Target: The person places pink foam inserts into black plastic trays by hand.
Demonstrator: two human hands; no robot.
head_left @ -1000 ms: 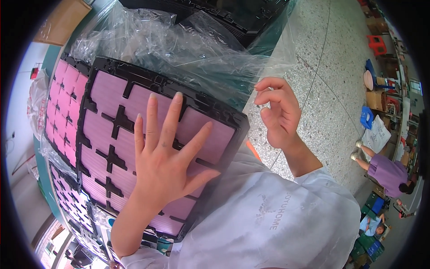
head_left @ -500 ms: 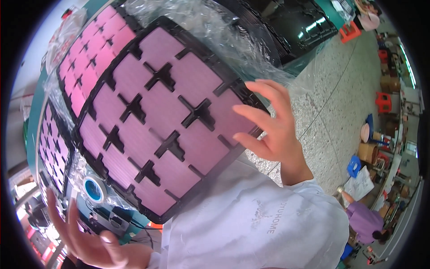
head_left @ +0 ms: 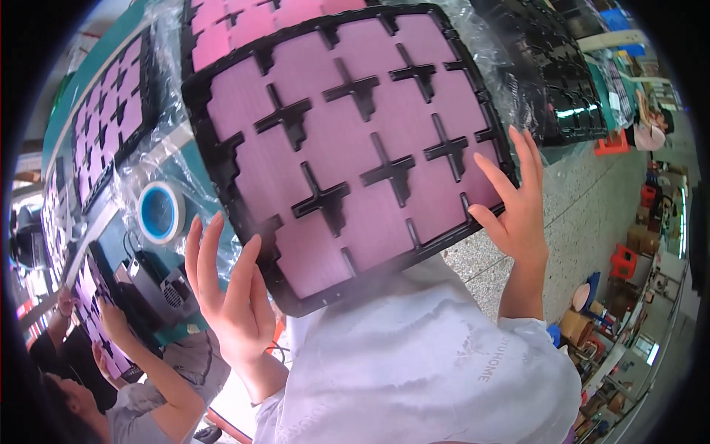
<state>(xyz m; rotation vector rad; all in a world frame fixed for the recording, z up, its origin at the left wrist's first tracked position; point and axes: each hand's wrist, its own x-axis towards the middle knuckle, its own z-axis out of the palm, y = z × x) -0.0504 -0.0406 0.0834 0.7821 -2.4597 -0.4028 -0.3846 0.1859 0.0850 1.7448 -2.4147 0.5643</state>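
Observation:
In front of me is a black plastic tray [head_left: 333,294] with cross-shaped dividers, its compartments filled with flat purple-pink pieces [head_left: 307,255]. My left hand [head_left: 240,314] is at the tray's lower left corner, fingers spread and thumb tip by the rim. I cannot tell whether it touches. Over the right edge, my right hand [head_left: 521,218] has its fingers apart, with thumb and one finger above the end compartments. Neither hand grips anything. A similar tray with brighter pink pieces [head_left: 211,46] lies behind, partly covered by the near one.
A blue-cored tape roll [head_left: 161,212] lies on the green table [head_left: 194,169] beside clear plastic film [head_left: 164,100]. Another filled tray [head_left: 150,96] is at left. A co-worker [head_left: 159,392] handles a tray at lower left. Glossy black trays [head_left: 566,85] stand at far right.
My left hand has come up and right to the tray's corner. The view has turned, so the tray appears further right and more level. The co-worker at lower left has come into view.

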